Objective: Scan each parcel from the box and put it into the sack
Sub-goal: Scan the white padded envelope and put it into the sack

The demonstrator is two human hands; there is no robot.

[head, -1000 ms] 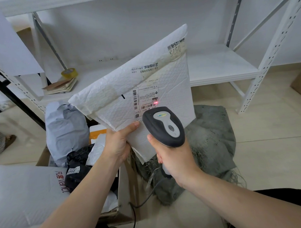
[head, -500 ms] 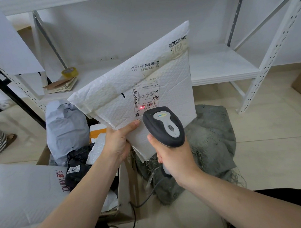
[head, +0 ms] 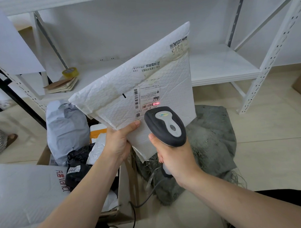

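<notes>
From the head camera we see the left hand (head: 119, 142) gripping the lower edge of a white padded parcel (head: 122, 97). The thumb lies across the front and the fingers are hidden behind it. The parcel rises tilted above that hand, with its printed label (head: 146, 100) turned towards us.

Just to the right of the left hand, our right hand (head: 173, 157) is wrapped round the handle of a dark grey scanner (head: 165, 126). The scanner's head sits above the right hand's knuckles and points at the label. A red light (head: 155, 103) falls on the barcode just above the scanner's head. A cable (head: 146, 197) runs down from below the right hand.

Behind and to the right of the right hand, the grey-green sack (head: 213, 137) lies slumped on the floor.

Below and to the left of the left hand is the cardboard box (head: 130, 182). It holds a grey bag (head: 66, 130) standing upright, a black bag (head: 78, 165), and a large white parcel (head: 24, 191) lying over its near left side.

Well beyond both hands stands a white shelf (head: 221, 67). On its left part are a roll of tape (head: 70, 72) and a stack of brown paper (head: 61, 85).
</notes>
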